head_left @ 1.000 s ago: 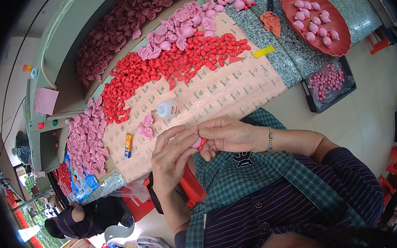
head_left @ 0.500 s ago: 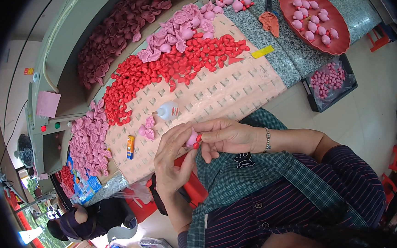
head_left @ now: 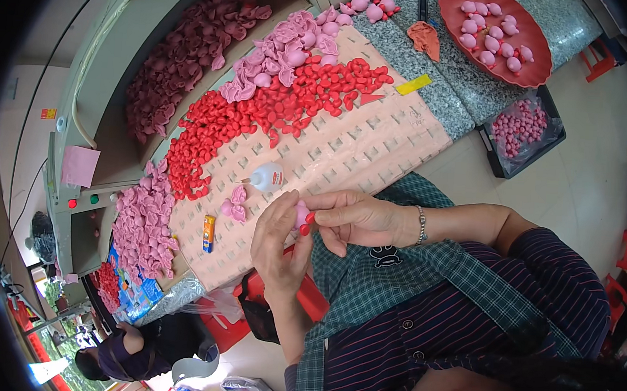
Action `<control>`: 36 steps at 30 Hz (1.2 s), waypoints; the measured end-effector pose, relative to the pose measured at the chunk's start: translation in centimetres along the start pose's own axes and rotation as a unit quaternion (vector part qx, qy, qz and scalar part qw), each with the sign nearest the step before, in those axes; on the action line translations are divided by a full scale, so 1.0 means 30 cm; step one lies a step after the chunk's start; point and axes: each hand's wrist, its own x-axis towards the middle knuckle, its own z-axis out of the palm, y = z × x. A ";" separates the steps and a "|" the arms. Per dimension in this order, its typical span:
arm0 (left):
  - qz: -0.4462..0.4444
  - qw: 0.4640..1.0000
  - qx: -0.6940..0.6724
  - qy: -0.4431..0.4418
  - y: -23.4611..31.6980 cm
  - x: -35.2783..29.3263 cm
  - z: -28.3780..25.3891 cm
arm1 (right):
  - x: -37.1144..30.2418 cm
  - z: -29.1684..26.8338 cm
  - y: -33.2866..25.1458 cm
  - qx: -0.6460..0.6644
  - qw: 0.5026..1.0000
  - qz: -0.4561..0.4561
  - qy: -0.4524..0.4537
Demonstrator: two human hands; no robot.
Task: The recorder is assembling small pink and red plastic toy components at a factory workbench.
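Over the near edge of the work surface, both hands meet around a small pink rounded toy piece with red bits at its lower side. My left hand holds the pink part between its fingers. My right hand, with a bracelet at the wrist, pinches the red part against it. Just left of the hands lies another pink piece with flaps. A white squeeze bottle with a thin nozzle lies beyond it. Fingers hide part of the held piece.
Red pieces and pink pieces are heaped along the far side of the patterned sheet. Finished-looking pink pieces lie in a red dish. A black crate stands below. An orange-and-blue tube lies left. Another person is at lower left.
Both hands stay together on the toy piece. My left hand has shifted slightly right, and the held piece has turned a little. The rest lies as before.
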 end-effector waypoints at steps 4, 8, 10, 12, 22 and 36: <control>0.020 1.000 -0.007 -0.002 -0.014 0.001 -0.004 | 0.002 0.002 0.000 -0.005 1.000 -0.005 -0.009; 0.057 0.998 0.000 -0.004 -0.023 0.000 -0.007 | 0.004 0.011 -0.003 -0.015 1.000 -0.008 -0.001; 0.059 0.998 -0.007 -0.010 -0.032 0.000 0.000 | 0.003 0.000 -0.007 -0.014 1.000 -0.012 -0.003; 0.060 0.998 -0.014 -0.014 -0.036 -0.001 0.004 | 0.003 0.000 -0.012 -0.013 1.000 -0.014 -0.005; 0.027 0.992 -0.122 0.005 -0.046 -0.031 0.032 | 0.017 0.000 -0.038 -0.066 0.997 0.019 0.020; 0.110 0.992 0.028 0.057 0.010 -0.016 0.003 | -0.008 0.063 -0.051 -0.230 0.971 -0.038 0.061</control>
